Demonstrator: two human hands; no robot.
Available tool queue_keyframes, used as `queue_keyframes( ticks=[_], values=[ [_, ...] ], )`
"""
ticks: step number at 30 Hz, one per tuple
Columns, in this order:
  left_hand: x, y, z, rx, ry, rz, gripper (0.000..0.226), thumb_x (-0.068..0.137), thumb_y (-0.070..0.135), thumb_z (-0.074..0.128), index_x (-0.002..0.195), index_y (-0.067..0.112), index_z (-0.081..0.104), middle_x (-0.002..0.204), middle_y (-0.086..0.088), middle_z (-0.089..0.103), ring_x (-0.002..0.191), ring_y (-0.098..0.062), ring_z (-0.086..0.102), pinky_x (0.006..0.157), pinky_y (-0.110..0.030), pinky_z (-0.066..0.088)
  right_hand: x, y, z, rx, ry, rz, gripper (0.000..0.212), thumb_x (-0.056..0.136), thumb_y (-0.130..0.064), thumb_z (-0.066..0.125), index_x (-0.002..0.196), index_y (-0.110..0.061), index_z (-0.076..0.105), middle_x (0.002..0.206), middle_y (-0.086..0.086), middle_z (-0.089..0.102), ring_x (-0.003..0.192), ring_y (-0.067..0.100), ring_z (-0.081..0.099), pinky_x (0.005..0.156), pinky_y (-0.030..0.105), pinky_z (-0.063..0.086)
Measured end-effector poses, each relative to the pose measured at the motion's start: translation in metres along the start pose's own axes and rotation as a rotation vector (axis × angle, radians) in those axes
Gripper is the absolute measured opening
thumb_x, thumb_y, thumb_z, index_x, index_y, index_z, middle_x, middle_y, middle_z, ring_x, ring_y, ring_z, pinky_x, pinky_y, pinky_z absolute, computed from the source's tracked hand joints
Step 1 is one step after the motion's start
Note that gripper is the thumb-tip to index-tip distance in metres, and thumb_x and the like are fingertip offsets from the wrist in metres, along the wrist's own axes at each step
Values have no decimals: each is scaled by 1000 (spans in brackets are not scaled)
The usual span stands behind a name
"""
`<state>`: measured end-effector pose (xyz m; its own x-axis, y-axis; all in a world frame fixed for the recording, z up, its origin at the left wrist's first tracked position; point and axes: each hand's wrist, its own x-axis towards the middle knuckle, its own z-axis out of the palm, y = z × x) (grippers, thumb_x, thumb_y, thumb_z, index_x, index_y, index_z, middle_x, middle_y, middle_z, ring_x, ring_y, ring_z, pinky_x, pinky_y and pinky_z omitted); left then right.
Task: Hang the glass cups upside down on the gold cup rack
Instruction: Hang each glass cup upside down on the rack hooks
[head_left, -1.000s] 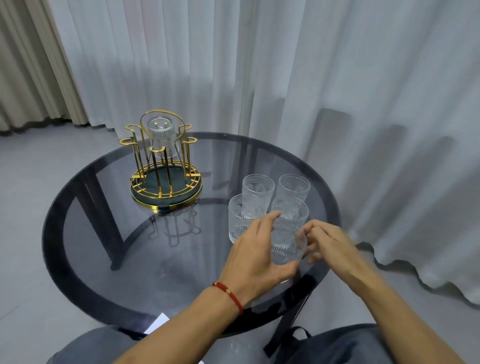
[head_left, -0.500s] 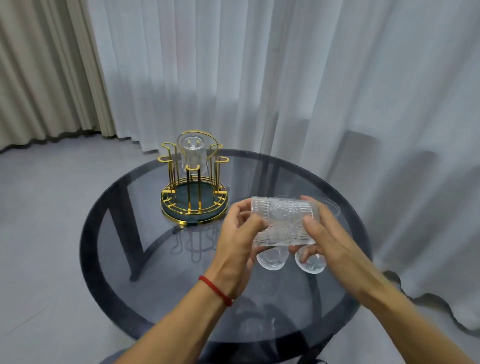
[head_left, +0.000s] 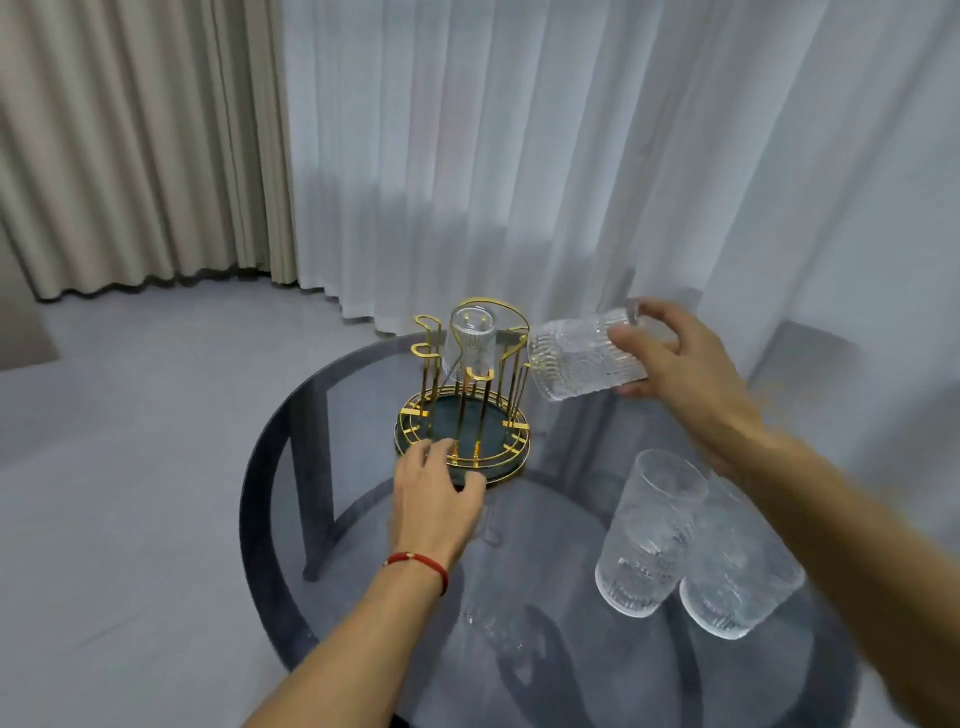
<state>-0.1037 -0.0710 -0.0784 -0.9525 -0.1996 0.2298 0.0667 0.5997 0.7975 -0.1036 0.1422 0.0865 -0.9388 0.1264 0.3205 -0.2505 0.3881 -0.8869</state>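
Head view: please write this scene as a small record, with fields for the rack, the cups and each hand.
rack: gold, stands on the dark glass table
hung cup: one, upside down on a far peg
held cup: tilted, mouth toward the rack, beside its right side, not yet on a peg
table cups: two in view, upright, side by side
left hand: holds the rack's front rim
right hand: grips the held cup near its bottom

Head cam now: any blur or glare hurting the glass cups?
Head view: gold rack and its hung cup fairly sharp; held cup in the right hand slightly soft; the two standing cups and right forearm smeared; soft, even light, no hard glare; dark glass table shows faint reflections.
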Motion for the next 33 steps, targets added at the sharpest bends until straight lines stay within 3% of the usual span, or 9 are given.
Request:
queue_keyframes(
  ticks=[5,9,11,14,17,20,23,28,33],
  values=[
    [9,-19,11,281,-122,100,63,92,32,60,150,23,37,163,-6,27,151,-24,18,117,-46,35,67,-52,38,-48,-1,-95,74,74,-60,68,140,-28,53,118,5,69,79,17,77,82,43,64],
    [10,-25,19,385,-209,146,67,95,38,53,155,29,25,168,-4,13,154,-25,3,123,-49,20,104,-80,92,-134,-63,-155,63,77,-54,71,132,-27,61,117,2,66,75,16,72,79,38,64],
    [11,-29,20,407,-224,154,67,96,40,51,156,30,23,168,-3,11,154,-24,-1,123,-50,15,117,-86,117,-192,-102,-167,63,77,-53,72,133,-26,61,120,3,65,87,19,72,83,39,63],
    [11,-33,19,411,-220,165,66,96,41,49,156,33,22,169,-2,10,154,-22,-3,122,-51,13,130,-85,147,-373,-170,-209,69,77,-56,71,137,-24,59,131,6,63,112,26,65,93,39,55],
    [11,-35,20,407,-217,172,67,95,41,50,155,33,22,169,-2,10,154,-22,-4,122,-52,13,138,-75,168,-532,-202,-249,72,78,-58,71,140,-23,58,136,5,61,120,27,59,90,35,47],
    [11,-36,20,403,-217,174,68,94,40,50,155,33,22,169,-3,10,154,-22,-4,122,-52,13,144,-61,181,-622,-233,-241,75,78,-59,71,142,-24,56,139,5,61,119,29,61,90,37,50],
    [12,-38,20,412,-218,181,67,96,41,50,155,33,20,169,-2,9,154,-23,-4,123,-53,13,153,-50,187,-679,-239,-213,75,77,-62,70,141,-24,56,137,5,62,117,30,61,83,35,44],
    [12,-38,22,404,-204,189,66,95,40,52,154,32,22,168,-2,12,154,-23,-2,122,-54,16,161,-37,195,-746,-332,-176,71,76,-60,74,133,-21,61,115,4,62,97,25,56,77,34,43],
    [12,-38,22,421,-186,197,66,95,38,54,153,32,22,167,-2,14,154,-23,-2,121,-53,18,165,-27,203,-819,-452,-171,76,74,-51,83,138,-18,60,137,9,62,113,27,56,82,33,41]
  ],
)
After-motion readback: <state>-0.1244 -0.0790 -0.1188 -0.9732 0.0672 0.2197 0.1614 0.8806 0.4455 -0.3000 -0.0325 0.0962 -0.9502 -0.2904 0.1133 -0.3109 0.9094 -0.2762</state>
